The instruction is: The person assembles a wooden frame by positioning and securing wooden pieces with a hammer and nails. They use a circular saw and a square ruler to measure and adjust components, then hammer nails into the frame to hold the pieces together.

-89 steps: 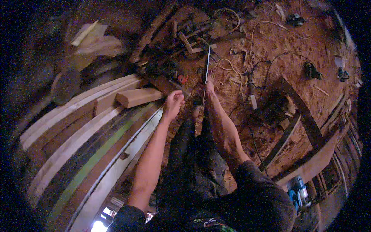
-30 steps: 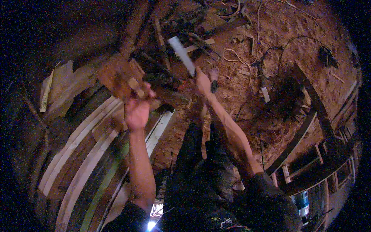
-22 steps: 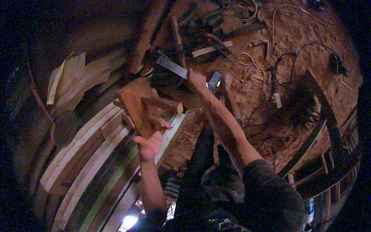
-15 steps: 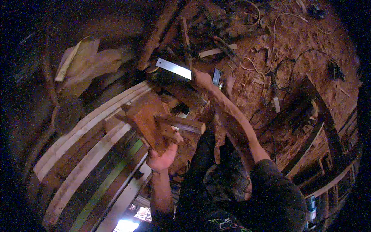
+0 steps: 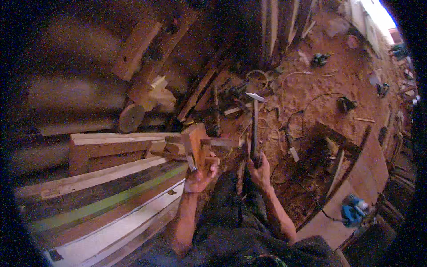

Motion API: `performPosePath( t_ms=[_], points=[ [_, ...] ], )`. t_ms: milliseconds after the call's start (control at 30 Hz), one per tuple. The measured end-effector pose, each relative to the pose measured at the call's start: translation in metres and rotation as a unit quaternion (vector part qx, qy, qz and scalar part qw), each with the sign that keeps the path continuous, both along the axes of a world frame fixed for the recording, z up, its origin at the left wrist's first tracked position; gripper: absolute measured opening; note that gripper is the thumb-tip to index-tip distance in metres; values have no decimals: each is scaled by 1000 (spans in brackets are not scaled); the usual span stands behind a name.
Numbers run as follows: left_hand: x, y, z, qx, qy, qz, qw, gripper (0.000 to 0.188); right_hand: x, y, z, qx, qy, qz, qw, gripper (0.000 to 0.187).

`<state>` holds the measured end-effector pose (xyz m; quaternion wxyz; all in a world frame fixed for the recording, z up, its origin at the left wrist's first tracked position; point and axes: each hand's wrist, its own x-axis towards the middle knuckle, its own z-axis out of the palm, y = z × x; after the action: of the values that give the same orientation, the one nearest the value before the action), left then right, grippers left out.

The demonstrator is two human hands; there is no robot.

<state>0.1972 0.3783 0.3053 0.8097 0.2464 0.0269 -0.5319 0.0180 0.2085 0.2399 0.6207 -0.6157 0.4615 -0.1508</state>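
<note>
My left hand [image 5: 200, 178] is closed around a brown wooden block [image 5: 195, 144], which has wooden bars sticking out at its sides. A narrow bright edge shows low on the block's near side. The exact kind of tool cannot be made out. To the right, my right hand [image 5: 259, 171] grips the lower handle of a hammer [image 5: 255, 120]. The hammer stands nearly upright, its pale metal head on top and apart from the block. Part of the block's underside is hidden by my left fingers.
Long boards [image 5: 111, 180] and a green strip [image 5: 106, 205] lie at the left. A blue power tool [image 5: 353, 210] rests on a curved panel [image 5: 364, 178] at the right. Cords and wood scraps cover the earthen floor [image 5: 320, 89]. Timbers [image 5: 200, 91] lean ahead.
My right hand, earlier stretched far ahead beside a flat shiny metal blade, is now drawn back and holds the hammer upright. The block has turned in my left hand. The view has swung.
</note>
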Motion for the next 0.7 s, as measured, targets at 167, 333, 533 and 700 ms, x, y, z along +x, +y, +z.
performPosePath(
  t_ms=[167, 333, 533, 700],
  points=[
    [14, -19, 36, -34, 162, -56, 985, 90, -95, 52, 174, -100, 32, -83, 991, 25],
    [-10, -51, 47, -111, -20, -173, 978, 82, -156, 109, 242, -160, -122, -220, 954, 33],
    [-93, -73, 38, -124, -7, -332, 935, 68, -293, 215, 236, -182, -135, -473, 851, 33],
    [-172, -78, 47, -132, -47, -351, 926, 57, -348, 250, 306, -293, 63, -561, 772, 30]
  ],
)
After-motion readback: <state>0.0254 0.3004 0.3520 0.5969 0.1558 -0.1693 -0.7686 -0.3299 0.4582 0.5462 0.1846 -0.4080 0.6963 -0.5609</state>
